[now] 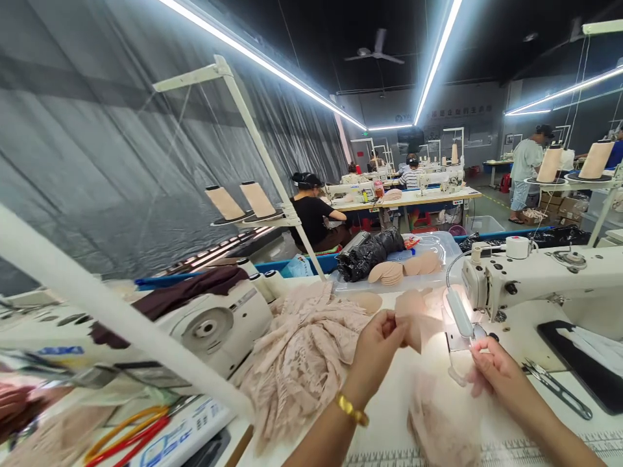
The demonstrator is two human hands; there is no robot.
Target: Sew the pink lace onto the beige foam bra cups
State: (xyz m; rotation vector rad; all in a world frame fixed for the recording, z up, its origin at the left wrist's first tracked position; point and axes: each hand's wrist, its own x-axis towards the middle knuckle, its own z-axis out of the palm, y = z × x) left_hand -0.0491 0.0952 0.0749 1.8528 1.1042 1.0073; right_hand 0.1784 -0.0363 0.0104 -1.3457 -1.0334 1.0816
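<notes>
My left hand (379, 350), with a gold bracelet on its wrist, pinches a thin beige piece of fabric (411, 321) left of the sewing machine (487, 285). Close to the needle area, my right hand (496, 370) has its thumb and finger pressed together; what lies between them is too small and blurred to name. Sheer beige fabric (433, 408) hangs below, between both hands, over the table front. A small lit lamp (460, 311) shines just above the right fingertips and hides part of the needle area.
Beige lace fabric (306, 350) is heaped at left. Behind it, a clear plastic tray (438, 250) holds stacked beige cups (387, 272) and a black plastic bundle (372, 253). Thread snips (559, 389) lie at right. Red-and-orange-handled scissors (131, 431) lie front left. Co-workers sit farther back.
</notes>
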